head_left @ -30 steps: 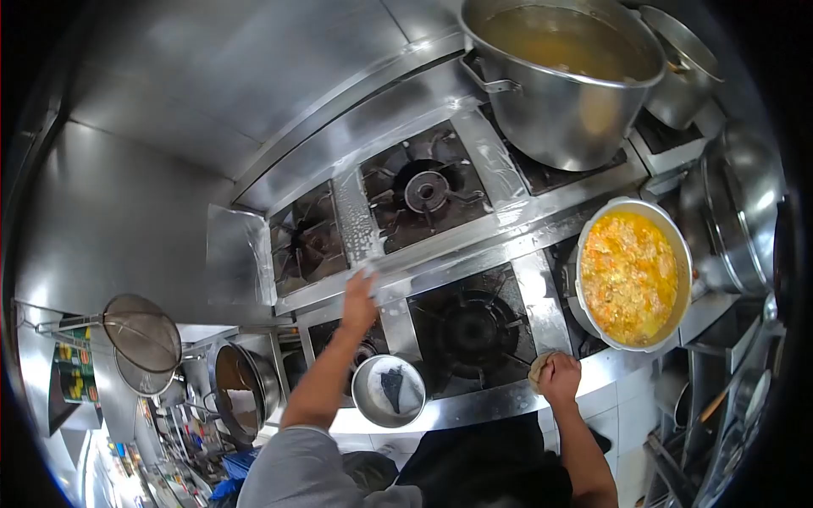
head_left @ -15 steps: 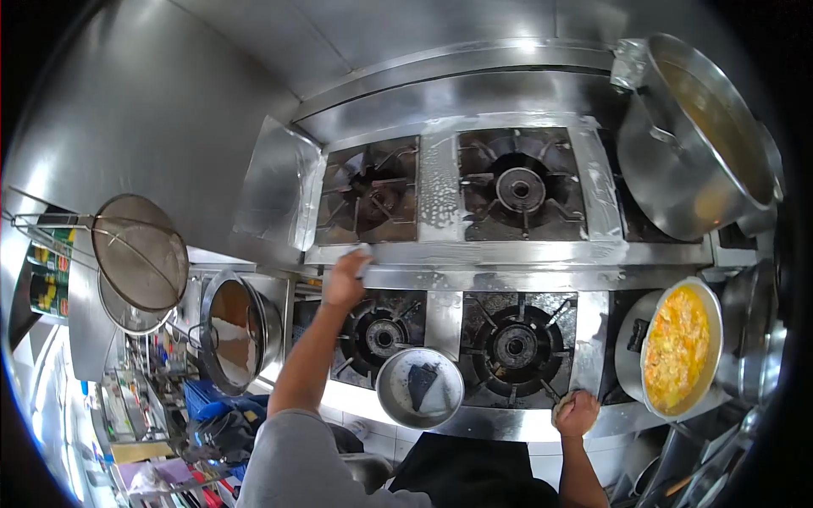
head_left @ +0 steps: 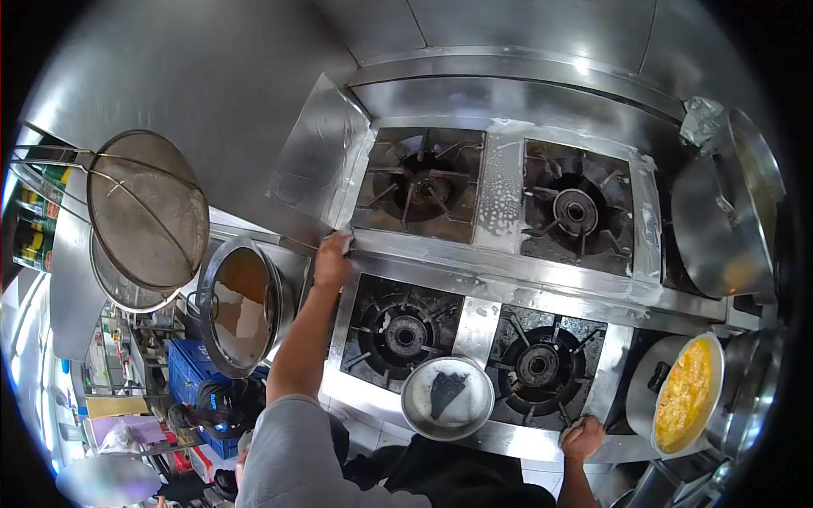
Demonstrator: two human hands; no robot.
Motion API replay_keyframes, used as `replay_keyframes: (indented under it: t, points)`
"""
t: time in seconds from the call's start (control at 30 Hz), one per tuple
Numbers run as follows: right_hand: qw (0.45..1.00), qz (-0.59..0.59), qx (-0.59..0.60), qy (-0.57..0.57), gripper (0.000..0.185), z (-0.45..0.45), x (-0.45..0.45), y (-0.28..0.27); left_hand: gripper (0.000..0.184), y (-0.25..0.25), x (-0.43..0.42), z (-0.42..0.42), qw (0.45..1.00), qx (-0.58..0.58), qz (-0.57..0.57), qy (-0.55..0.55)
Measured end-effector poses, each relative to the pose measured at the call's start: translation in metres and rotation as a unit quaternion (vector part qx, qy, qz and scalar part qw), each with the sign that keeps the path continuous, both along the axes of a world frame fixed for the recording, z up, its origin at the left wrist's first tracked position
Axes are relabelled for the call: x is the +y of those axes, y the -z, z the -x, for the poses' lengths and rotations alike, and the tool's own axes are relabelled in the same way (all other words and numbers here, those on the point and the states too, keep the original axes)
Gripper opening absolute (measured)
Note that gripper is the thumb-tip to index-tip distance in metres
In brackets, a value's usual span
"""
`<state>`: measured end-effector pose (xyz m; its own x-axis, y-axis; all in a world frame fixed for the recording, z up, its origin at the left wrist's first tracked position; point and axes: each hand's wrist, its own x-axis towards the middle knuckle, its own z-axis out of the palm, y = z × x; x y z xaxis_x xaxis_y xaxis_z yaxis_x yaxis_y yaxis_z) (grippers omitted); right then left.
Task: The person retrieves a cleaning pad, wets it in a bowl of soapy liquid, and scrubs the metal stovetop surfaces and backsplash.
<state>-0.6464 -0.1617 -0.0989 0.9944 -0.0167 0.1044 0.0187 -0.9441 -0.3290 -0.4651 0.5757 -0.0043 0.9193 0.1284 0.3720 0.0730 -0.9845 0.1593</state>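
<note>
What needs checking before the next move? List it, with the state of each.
1. Left hand clear of burners: ok, at the stove's left side.
2. Right hand clear of burners: ok, on the front edge.
3. Bowl upright: ok.
4. Strip between back burners dry: not ok, white wet-looking spots.
5. Front left burner cool: cannot tell; no flame shows.
6. Orange food clear of both hands: ok.

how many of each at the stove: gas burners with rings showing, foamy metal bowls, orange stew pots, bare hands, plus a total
Gas burners: 4
Foamy metal bowl: 1
Orange stew pot: 1
Bare hands, left hand and right hand: 2
Total: 8
</note>
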Motion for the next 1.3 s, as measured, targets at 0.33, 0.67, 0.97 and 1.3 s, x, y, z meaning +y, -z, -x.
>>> replay_keyframes:
  t: [0.33, 0.67, 0.97, 1.3]
  points:
    - [1.000, 0.006, 0.030, 0.008, 0.028, -0.001, 0.003, -0.005, 0.048, 0.002, -0.007, -0.006, 0.996, -0.026, 0.077, 0.047]
    - [0.999, 0.032, 0.011, 0.000, 0.039, 0.002, -0.003, 0.005, 0.050, 0.003, 0.010, -0.019, 0.964, 0.118, 0.164, 0.175]
    - [0.999, 0.029, 0.016, 0.012, 0.032, 0.000, 0.007, -0.004, 0.055, 0.000, -0.224, -0.043, 0.987, 0.068, 0.099, 0.102]
    - [0.999, 0.014, 0.046, 0.016, 0.024, 0.001, 0.001, -0.007, 0.048, -0.105, -0.213, -0.107, 0.949, 0.031, 0.198, 0.242]
